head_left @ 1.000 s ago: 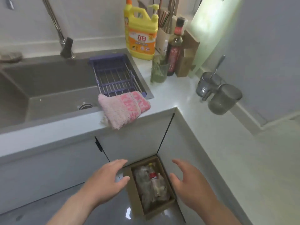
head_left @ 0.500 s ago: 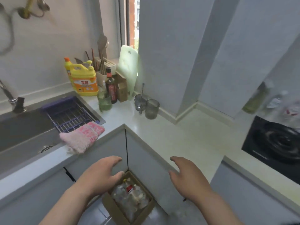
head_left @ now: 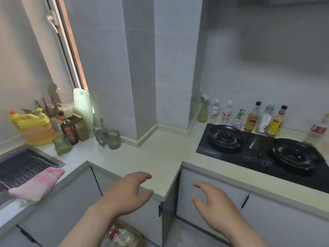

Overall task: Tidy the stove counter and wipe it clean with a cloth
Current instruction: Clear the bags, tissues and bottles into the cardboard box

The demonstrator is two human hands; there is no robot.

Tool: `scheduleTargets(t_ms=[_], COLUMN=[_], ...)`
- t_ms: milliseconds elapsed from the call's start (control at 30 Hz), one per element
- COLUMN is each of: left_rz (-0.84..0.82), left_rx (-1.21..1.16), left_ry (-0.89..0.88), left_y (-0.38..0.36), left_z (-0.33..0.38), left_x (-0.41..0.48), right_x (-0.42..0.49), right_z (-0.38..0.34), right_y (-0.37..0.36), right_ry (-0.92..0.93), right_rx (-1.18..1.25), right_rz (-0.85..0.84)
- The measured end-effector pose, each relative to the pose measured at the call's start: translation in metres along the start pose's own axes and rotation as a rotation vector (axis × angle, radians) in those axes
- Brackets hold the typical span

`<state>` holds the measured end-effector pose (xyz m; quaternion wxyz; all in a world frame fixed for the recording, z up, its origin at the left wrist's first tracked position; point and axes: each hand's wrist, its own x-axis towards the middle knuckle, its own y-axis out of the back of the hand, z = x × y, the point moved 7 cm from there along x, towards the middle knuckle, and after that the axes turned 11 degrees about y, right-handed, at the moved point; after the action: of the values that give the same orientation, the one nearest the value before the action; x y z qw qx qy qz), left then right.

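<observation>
Head view, entries logged from the hands outward.

1. left hand [head_left: 128, 195]: fingers spread and loosely bent, thumb apart, holding nothing. It overlaps the front edge of the worktop [head_left: 160, 154]; I cannot tell whether it touches.
2. right hand [head_left: 213, 202]: fingers spread and relaxed, palm down, holding nothing. It hangs in front of a grey cabinet door [head_left: 210, 177] below the stove, apart from the left hand.
3. cardboard box [head_left: 138, 237]: on the floor beneath the left forearm, with clear plastic bottles inside, one red-capped.
4. pink cloth [head_left: 37, 184]: far left, lying over the front rim of the sink beside the dark drain rack [head_left: 23, 166], well apart from both hands.
5. stove [head_left: 263, 150]: black, two burners, set in the worktop on the right.
6. row of bottles [head_left: 253, 118]: upright along the wall just behind the stove; a green spray bottle [head_left: 203, 113] stands at its left end.
7. Far left corner group: yellow detergent jug [head_left: 35, 129], dark bottle [head_left: 69, 131], green glass [head_left: 62, 145], two grey cups [head_left: 110, 138], and a pale cutting board [head_left: 82, 107] leaning against the wall.
</observation>
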<state>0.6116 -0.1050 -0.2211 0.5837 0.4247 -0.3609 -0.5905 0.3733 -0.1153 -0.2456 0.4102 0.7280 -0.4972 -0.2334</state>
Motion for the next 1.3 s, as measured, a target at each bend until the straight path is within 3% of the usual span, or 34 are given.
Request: scheduleTargets(t_ms=[333, 667, 1000, 1300], left_rz=[-0.017, -0.074, -0.121, -0.156], left_rx=[-0.032, 0.025, -0.005, 0.025], left_ry=[-0.246, -0.418, -0.551, -0.584], left_y=[-0.045, -0.09, -0.142, -0.18], left_z=[0.163, 0.28, 0.405, 0.475], left_x=[-0.022, 0.004, 0.084, 0.153], right_x=[-0.153, -0.251, -0.249, -0.21], right_z=[0.098, 0.193, 0.288, 0.365], right_y=[0.102, 0.185, 0.248, 0.274], right_ry=[-0.22, -0.47, -0.602, -0.643], right_rx=[-0.092, -0.118, -0.122, -0.043], right_rz=[0.152, 0.328, 0.392, 0.384])
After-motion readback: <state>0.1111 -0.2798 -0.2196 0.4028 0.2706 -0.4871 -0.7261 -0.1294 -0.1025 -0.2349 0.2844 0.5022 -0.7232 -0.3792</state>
